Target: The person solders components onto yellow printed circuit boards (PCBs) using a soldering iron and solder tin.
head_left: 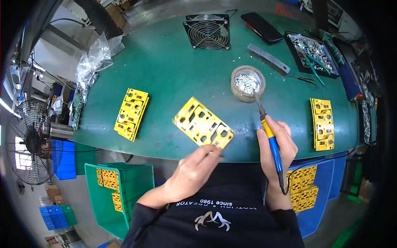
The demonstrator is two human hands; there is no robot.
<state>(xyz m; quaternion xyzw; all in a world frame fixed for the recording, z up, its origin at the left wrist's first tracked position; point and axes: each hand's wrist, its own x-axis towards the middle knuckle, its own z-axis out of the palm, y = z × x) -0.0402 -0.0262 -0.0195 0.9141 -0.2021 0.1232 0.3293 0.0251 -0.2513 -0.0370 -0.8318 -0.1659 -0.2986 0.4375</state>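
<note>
My left hand (pixel 191 173) pinches the near corner of a yellow circuit board (pixel 202 124) with dark cut-outs, tilted above the green table and slightly blurred. In my right hand (pixel 279 142) is a soldering iron (pixel 273 146) with a yellow and blue handle. Its tip points at the near rim of a round container (pixel 244 94) filled with silvery bits; whether it touches is hard to tell. Further left lies a stack of yellow boards (pixel 131 113), and another yellow board stack (pixel 322 124) lies at the right edge.
A small square fan (pixel 208 33) stands at the back. Behind the container lie a metal ruler-like bar (pixel 269 58), a black phone-shaped object (pixel 262 27), tweezers (pixel 304 78) and a parts tray (pixel 310 51) with green-handled pliers (pixel 316 70). Below are a green bin (pixel 138 171) and a blue bin (pixel 324 177) holding boards.
</note>
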